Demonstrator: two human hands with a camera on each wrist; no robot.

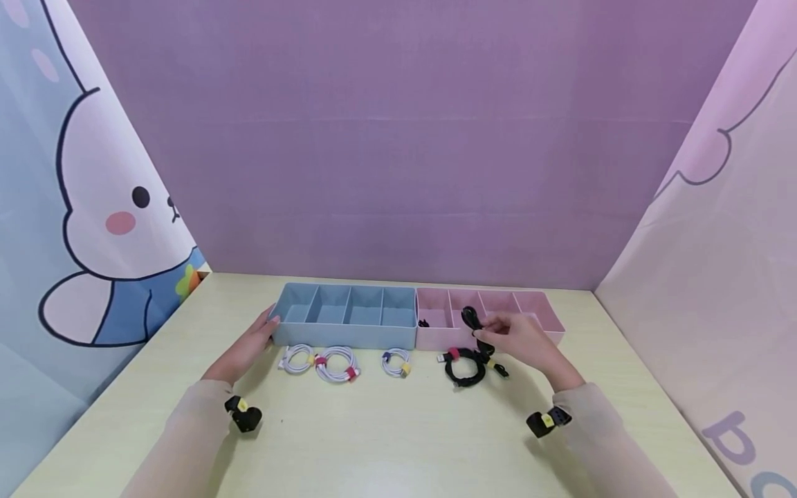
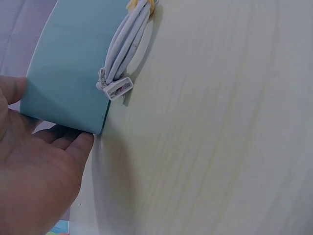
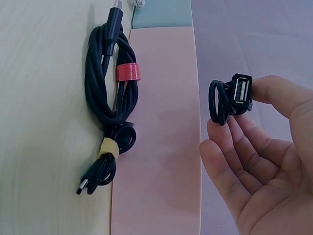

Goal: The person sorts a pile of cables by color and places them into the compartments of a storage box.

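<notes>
My right hand (image 1: 521, 337) pinches a coiled black USB cable (image 1: 471, 318) above the front of the pink divided box (image 1: 448, 338). In the right wrist view, the cable's USB socket (image 3: 240, 91) points at the camera, and thumb and fingertips hold it. At the other end, my left hand (image 1: 248, 346) grips the left end of the blue divided box (image 1: 345, 337), its thumb at the top edge and its fingers against the end wall. A small black item (image 1: 423, 323) lies in the leftmost pink compartment.
Black coiled cables with a red tie (image 3: 128, 72) and a yellow tie (image 3: 109, 147) lie before the pink box. Several white coiled cables (image 1: 337, 364) lie before the blue box. A purple backdrop (image 1: 398, 173) rises behind the table (image 1: 398, 443).
</notes>
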